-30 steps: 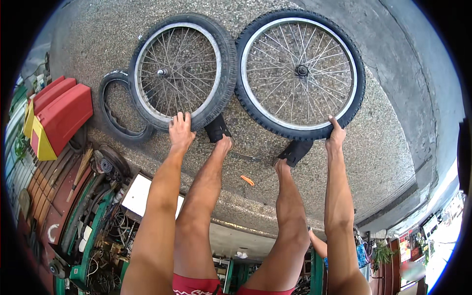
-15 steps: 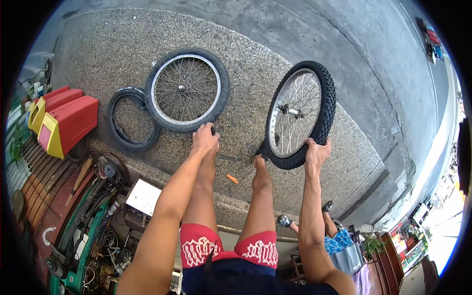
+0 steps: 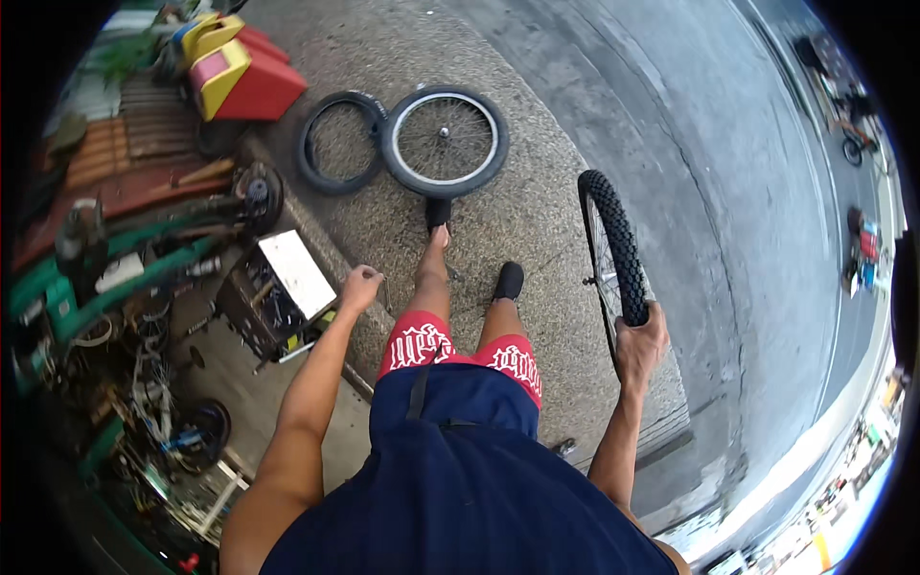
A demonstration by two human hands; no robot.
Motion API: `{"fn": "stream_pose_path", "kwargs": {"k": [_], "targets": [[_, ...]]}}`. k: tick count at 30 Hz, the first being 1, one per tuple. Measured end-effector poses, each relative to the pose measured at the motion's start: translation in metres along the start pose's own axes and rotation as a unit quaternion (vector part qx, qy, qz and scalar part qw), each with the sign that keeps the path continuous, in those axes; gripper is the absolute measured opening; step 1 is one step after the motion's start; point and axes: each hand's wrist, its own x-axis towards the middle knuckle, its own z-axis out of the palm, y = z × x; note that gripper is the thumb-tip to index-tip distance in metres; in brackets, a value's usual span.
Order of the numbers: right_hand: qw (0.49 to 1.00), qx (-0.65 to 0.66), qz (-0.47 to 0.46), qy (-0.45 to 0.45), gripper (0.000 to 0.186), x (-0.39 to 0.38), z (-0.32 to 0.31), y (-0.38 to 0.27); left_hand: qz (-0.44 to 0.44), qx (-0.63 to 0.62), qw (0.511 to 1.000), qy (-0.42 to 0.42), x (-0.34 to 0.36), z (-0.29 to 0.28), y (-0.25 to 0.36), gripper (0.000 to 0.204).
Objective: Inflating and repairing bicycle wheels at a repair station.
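Observation:
In my right hand is a bicycle wheel with a black knobby tyre, gripped at its near edge. The wheel stands steeply tilted, almost edge-on, so few of its spokes show. My left hand is raised on the other side, beside a white-topped box. Its fingers are curled together, and I cannot make out whether anything is in them. Beyond my feet, a second spoked wheel lies flat on the pebbled slab. A loose black tyre lies against its left side.
Red and yellow bins stand at the far left. Green metal framing and cluttered bike parts fill the left side. My dark shoe rests on the slab. A grey road runs along the right, with vehicles at its far side.
My body and view have turned left and my legs are straighter. The held wheel has swung from facing me to nearly edge-on. My left hand has moved left, away from the lying wheel.

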Motion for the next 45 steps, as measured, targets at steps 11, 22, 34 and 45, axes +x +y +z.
{"fn": "stream_pose_path", "kwargs": {"k": [11,22,34,45], "targets": [[0.790,-0.090,-0.571,-0.203,0.024,-0.068,0.047,-0.141,-0.028,-0.546,0.829,0.115,-0.241,0.065,0.012,0.019],[0.480,-0.028,-0.813,-0.328,0.027,-0.371,0.132,-0.213,-0.090,-0.772,0.523,0.351,-0.373,0.026,-0.089,0.023],[0.410,-0.132,-0.656,-0.619,0.069,-0.786,0.224,-0.252,-0.186,-0.624,0.519,0.554,-0.589,-0.069,-0.493,0.030],[0.790,-0.378,-0.252,-0.411,0.050,-0.619,0.313,-0.213,-0.381,-0.517,0.619,0.453,-0.663,-0.109,-0.766,0.030]]}}
